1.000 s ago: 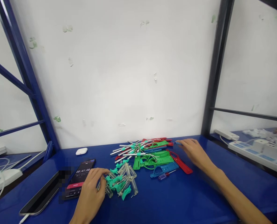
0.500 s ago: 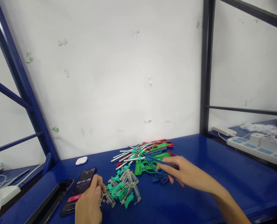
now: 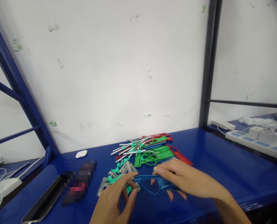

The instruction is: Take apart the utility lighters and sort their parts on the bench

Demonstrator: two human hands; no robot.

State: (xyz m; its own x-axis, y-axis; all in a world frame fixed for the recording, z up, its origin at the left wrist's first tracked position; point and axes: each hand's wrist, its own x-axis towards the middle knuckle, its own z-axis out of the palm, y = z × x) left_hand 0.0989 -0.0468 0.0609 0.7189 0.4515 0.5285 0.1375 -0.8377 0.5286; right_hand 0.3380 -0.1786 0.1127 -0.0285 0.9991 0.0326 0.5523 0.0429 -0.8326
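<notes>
My right hand (image 3: 184,180) grips a flat blue plastic gun-shaped piece (image 3: 152,184) just above the blue table (image 3: 222,174). My left hand (image 3: 116,200) meets the blue piece's left end with thumb and fingers pinched together; what they hold, if anything, is hidden. Just behind my left hand lies a heap of teal clips and clear tubes (image 3: 118,177). Farther back is a pile of green gun-shaped pieces (image 3: 152,155), red pieces (image 3: 179,157) and metal-tipped rods (image 3: 126,150).
A blurred phone (image 3: 79,182) and a dark tablet (image 3: 42,203) lie at the left. A white earbud case (image 3: 81,153) sits by the wall. White power strips (image 3: 255,138) are on the right bench, another white strip (image 3: 0,188) at far left. Frame posts (image 3: 207,68) flank the bay.
My right hand has drawn a blue piece from the pile toward me. My left hand has left the teal clips and come up to the piece's left end.
</notes>
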